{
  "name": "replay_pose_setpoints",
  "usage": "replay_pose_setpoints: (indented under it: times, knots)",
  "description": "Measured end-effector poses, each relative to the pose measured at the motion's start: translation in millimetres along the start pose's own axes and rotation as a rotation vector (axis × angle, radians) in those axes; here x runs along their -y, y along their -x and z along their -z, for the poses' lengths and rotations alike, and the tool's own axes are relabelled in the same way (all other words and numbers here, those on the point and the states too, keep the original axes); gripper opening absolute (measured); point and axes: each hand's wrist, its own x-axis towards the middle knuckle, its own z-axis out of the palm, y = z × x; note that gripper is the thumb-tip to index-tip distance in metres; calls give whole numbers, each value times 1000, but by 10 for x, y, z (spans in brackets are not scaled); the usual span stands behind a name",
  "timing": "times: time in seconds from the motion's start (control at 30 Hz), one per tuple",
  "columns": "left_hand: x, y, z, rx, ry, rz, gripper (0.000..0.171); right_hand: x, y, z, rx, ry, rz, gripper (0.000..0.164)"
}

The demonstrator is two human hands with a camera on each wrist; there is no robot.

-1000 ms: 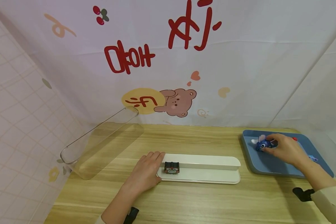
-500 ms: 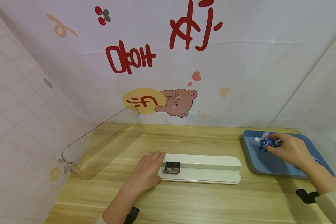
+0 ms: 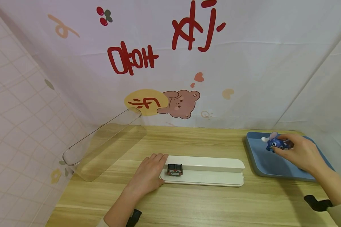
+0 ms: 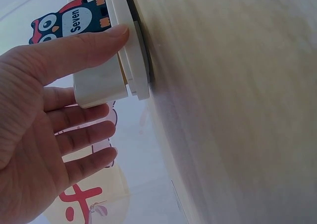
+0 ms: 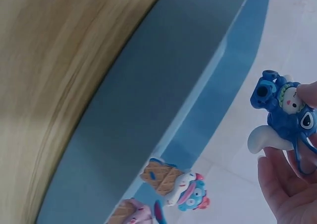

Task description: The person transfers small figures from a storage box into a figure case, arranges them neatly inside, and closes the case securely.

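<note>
My right hand [image 3: 299, 151] pinches a blue Stitch figurine [image 3: 278, 143] with big ears between thumb and fingers, over the blue tray [image 3: 272, 167]. In the right wrist view the figurine [image 5: 282, 120] appears above the tray's rim, with a small white face and a white part on it. At the left end of a white two-step display stand [image 3: 210, 178], my left hand [image 3: 147, 175] grips it, thumb on the front edge and fingers behind. Beside that hand, an owl figure [image 3: 175, 170] marked "Seven" stands upright on the lower step.
A clear plastic cover [image 3: 102, 145] leans at the left, close to the wall. In the right wrist view an ice-cream-cone figurine [image 5: 173, 182] and a pink one [image 5: 134, 213] lie in the tray. A printed cloth [image 3: 244, 63] hangs behind the wooden table [image 3: 193, 205].
My right hand has moved a little right with the Stitch figurine and raised it over the tray. The left hand, the stand and the owl figure stay put.
</note>
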Motion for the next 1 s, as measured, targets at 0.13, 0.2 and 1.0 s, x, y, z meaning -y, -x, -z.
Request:
replay_pose_setpoints:
  times: [0.13,0.2,1.0]
  knots:
    - [3,-2,-6,-1,1,4,94,53,30,26,-32,-17,21,46]
    - [3,-2,-8,-6,-1,2,94,74,43,37,-49,-26,40,45]
    - [3,-1,4,10,10,9,94,350,92,-39,-294,-95,242,51]
